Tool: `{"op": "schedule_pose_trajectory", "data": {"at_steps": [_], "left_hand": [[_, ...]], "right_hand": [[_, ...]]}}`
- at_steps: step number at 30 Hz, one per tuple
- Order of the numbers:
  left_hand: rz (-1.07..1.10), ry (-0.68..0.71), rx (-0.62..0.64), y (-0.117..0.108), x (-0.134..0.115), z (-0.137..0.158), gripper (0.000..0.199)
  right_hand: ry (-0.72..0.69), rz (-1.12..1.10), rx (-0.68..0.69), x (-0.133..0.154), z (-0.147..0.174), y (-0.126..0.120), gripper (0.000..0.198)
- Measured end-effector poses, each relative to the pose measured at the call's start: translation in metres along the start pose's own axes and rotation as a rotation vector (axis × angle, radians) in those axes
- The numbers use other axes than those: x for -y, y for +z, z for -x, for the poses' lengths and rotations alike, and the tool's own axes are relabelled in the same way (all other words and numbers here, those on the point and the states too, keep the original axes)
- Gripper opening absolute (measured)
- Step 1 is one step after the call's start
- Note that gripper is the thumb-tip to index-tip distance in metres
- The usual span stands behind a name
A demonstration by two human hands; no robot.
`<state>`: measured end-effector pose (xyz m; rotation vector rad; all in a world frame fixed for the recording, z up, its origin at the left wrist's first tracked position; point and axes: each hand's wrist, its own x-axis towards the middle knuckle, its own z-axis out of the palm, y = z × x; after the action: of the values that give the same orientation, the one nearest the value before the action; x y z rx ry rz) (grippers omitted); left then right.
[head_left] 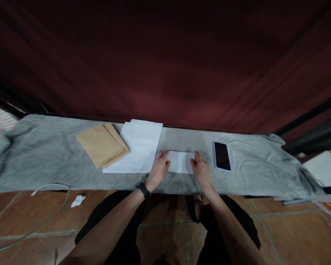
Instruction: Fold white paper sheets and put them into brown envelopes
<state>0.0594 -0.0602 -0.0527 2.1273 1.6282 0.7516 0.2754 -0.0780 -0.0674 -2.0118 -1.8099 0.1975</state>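
Observation:
A small white strip of folded paper [181, 162] lies on the grey cloth between my hands. My left hand [160, 167] is at its left end, thumb on top and fingers along the edge. Its right end is gripped in the same way by my right hand [200, 170]. Left of these hands is a stack of white paper sheets [142, 143], and my left hand is close to the stack's right edge. Brown paper envelopes [100, 143] overlap the stack's left side.
Grey cloth [253, 165] covers the long narrow surface. A phone [222, 156] lies to the right. Behind hangs a dark red curtain [165, 66]. On the tiled floor [165, 239] are a white cable [63, 206] and a crumpled tissue [78, 200].

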Motion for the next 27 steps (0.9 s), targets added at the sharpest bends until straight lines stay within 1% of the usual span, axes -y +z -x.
{"op": "schedule_pose_trajectory", "data": {"at_steps": [2, 5, 8, 10, 13, 15, 17, 23, 27], "left_hand": [[-0.072, 0.025, 0.02, -0.002, -0.002, 0.003, 0.049], [-0.238, 0.059, 0.042, -0.002, -0.009, 0.008, 0.042], [-0.353, 0.165, 0.041, 0.004, -0.017, 0.016, 0.04], [-0.366, 0.253, 0.063, 0.013, -0.02, 0.022, 0.046], [-0.393, 0.313, 0.101, 0.025, -0.019, 0.028, 0.057], [-0.418, 0.311, 0.118, 0.029, -0.016, 0.03, 0.059], [-0.434, 0.298, 0.122, 0.029, -0.013, 0.031, 0.059], [-0.43, 0.203, 0.087, 0.022, -0.007, 0.029, 0.061], [-0.43, 0.145, 0.086, 0.02, -0.005, 0.029, 0.065]], "right_hand": [[-0.021, 0.046, 0.007, 0.002, 0.0, 0.0, 0.047], [-0.032, 0.103, 0.005, 0.004, 0.001, -0.002, 0.044], [-0.032, 0.131, -0.023, 0.006, 0.002, -0.002, 0.043], [-0.092, 0.079, -0.043, 0.01, 0.004, 0.0, 0.044], [-0.277, -0.069, -0.008, 0.019, 0.011, 0.009, 0.048], [-0.385, -0.104, 0.053, 0.024, 0.018, 0.016, 0.051], [-0.428, -0.06, 0.1, 0.027, 0.024, 0.02, 0.054], [-0.348, 0.151, 0.097, 0.018, 0.03, 0.02, 0.056], [-0.296, 0.232, 0.083, 0.01, 0.029, 0.018, 0.057]]}}
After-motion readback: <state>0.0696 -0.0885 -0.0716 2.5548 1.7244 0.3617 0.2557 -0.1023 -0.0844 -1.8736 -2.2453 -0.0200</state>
